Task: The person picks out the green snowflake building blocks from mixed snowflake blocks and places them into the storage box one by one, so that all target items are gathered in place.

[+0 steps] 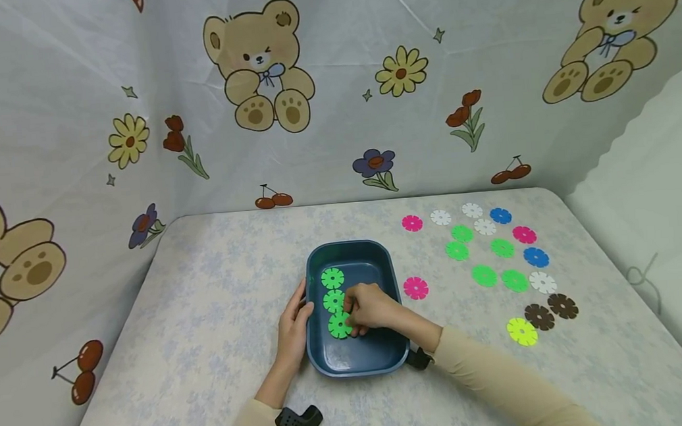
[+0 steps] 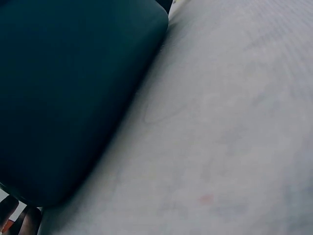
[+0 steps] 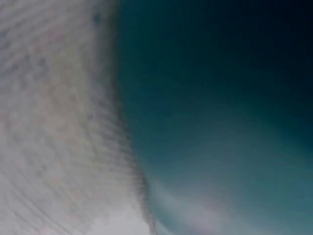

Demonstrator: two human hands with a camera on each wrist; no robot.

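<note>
A dark blue rectangular tray (image 1: pixel 380 352) stood on the bench (image 1: pixel 214 268), and three green notched discs ran in a column along its left half. The person's left hand (image 1: pixel 292 327) held the tray at its left side, the thumb over the rim and the other fingers along the outer wall. Inside, the right hand (image 1: pixel 371 305) had its fingers curled and seemingly pinching the right edge of the nearest green disc (image 1: pixel 338 327), which met the middle green disc (image 1: pixel 333 300); the farthest green disc (image 1: pixel 332 278) lay just beyond. Whether slots were engaged was too small to tell.

Handling that disc well seemed to call for a pinch near its outer edge, leaving the notches facing its neighbour uncovered, and for lining up slots before any pressure. Gentle force was likely best, since a hard push could bend thin petals or skew the column. The left hand's steady hold should have kept the tray from sliding. Keeping the right wrist off the near rim would also have helped. Loose pink (image 1: pixel 415 288), yellow (image 1: pixel 522 331) and brown discs (image 1: pixel 539 316) lay to the right, outside the tray.
</note>
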